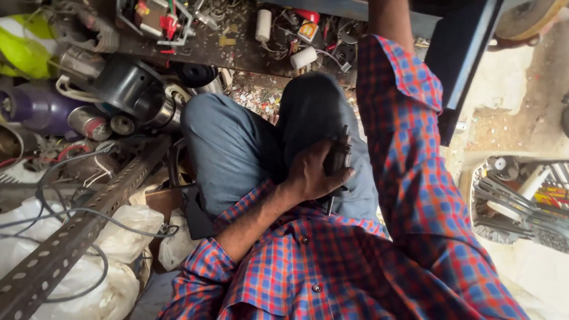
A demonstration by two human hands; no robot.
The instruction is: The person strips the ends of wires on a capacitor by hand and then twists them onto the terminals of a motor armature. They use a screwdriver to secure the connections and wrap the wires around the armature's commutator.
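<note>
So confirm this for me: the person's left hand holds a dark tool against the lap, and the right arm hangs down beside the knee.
Not quite. The head view shows the left hand gripping the dark tool against the lap, but the right arm does not hang down: it reaches up and away, out of the top of the picture, so the right hand is not visible.

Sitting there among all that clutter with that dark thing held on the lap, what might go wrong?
The left hand grips a dark tool-like object resting against the knee; if it slips, it could drop into the scraps below. The right arm reaches up out of view, so the right hand works unseen, which may cost balance. Loose grey cables loop over the perforated metal bar beside the legs and could snag a foot or sleeve.
</note>
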